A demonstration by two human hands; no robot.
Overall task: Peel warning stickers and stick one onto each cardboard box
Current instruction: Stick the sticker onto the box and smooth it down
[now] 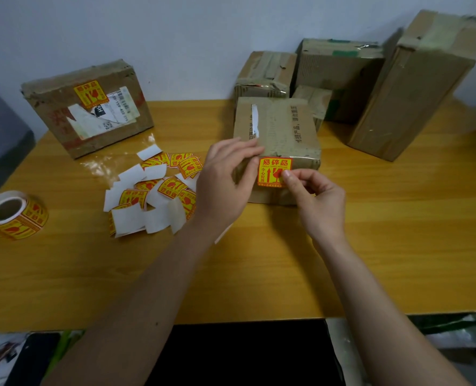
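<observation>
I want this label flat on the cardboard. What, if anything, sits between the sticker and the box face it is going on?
Nothing visible does. The sticker lies against the near face of the box; the right hand pinches its right edge, and the left hand rests on the box beside it.

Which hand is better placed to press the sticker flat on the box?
Right. The right hand already pinches the sticker at its edge on the box, while the left hand rests on the box's left corner, steadying it.
</observation>
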